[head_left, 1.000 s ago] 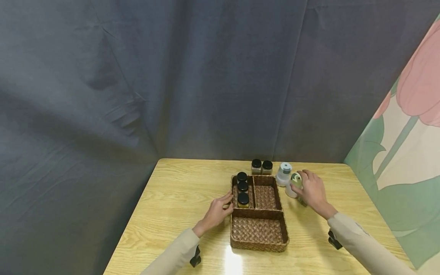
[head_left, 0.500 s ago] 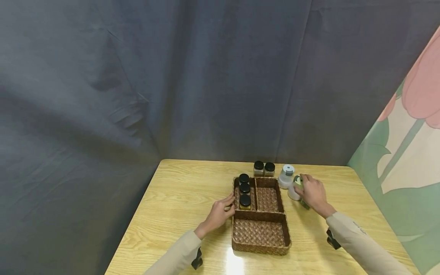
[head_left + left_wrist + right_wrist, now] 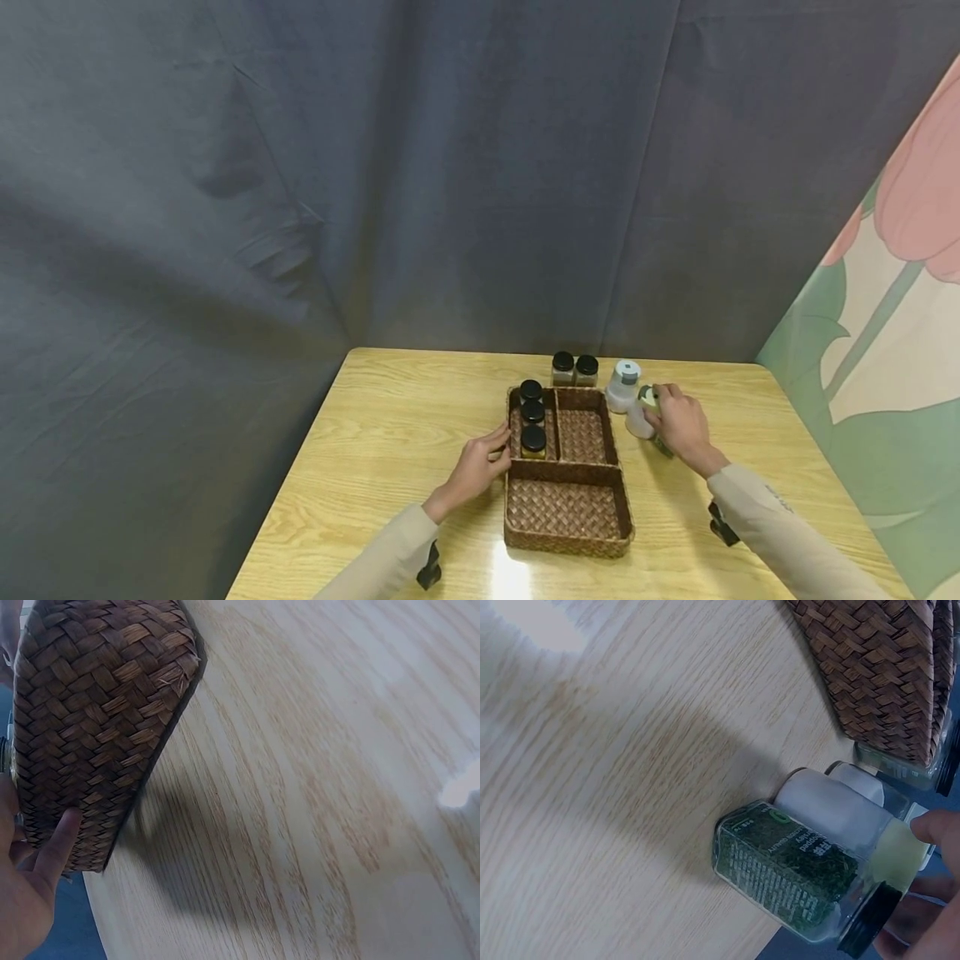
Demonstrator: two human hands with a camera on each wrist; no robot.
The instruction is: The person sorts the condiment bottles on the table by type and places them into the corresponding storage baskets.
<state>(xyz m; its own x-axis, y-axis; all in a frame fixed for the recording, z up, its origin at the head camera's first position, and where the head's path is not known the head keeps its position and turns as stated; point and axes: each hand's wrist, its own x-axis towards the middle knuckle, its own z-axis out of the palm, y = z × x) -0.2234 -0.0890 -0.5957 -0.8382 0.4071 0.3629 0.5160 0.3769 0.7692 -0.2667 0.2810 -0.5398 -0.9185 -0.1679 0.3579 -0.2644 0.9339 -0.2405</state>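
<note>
My left hand [image 3: 472,468] holds the left side of a brown woven basket [image 3: 568,546] by its rim, with a finger [image 3: 60,844] against the outer wall. My right hand [image 3: 681,423] is right of the basket. It pinches the pale green lid [image 3: 896,855] of a white shaker [image 3: 825,802], which stands upright on the table. Close beside the shaker is a clear jar of green chopped parsley [image 3: 784,866] with a black lid. Behind them stands another white shaker [image 3: 621,392] with a pale blue lid.
Several black-lidded jars [image 3: 533,438] stand in a row in the basket's left rear compartment. Two more jars [image 3: 563,368] are behind the basket. A dark curtain [image 3: 480,208] hangs behind the wooden table [image 3: 405,400], and a flower-patterned cloth [image 3: 900,383] hangs at the right.
My right hand has settled lower and closer around the green-lidded shaker. The left hand stays on the basket. The whole view has shifted slightly.
</note>
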